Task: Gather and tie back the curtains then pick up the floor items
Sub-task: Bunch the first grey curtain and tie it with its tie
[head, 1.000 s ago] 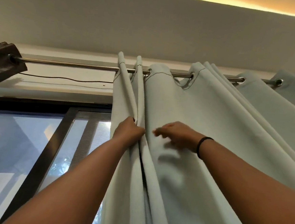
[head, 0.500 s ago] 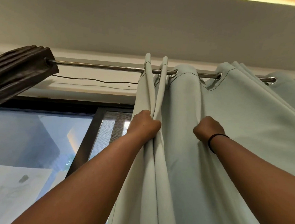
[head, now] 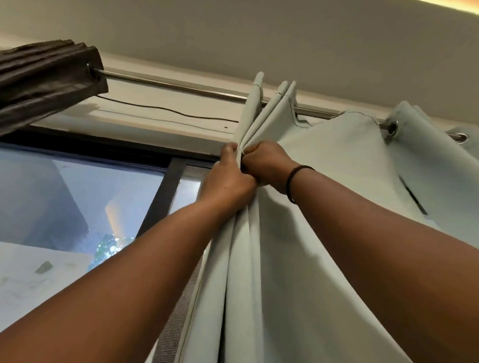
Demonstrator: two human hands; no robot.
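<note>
Both fists clamp the gathered folds of the pale green curtain (head: 328,245) just below the steel rod (head: 182,86): left hand (head: 228,180) touching right hand (head: 265,162), seemingly knuckle to knuckle. A brown curtain (head: 31,79) hangs bunched at ten o'clock.

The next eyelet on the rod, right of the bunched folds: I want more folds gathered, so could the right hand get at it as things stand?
Probably yes, but not while it grips. The right hand holds the pale curtain beside the left hand; nothing blocks the way to the eyelet.
</note>
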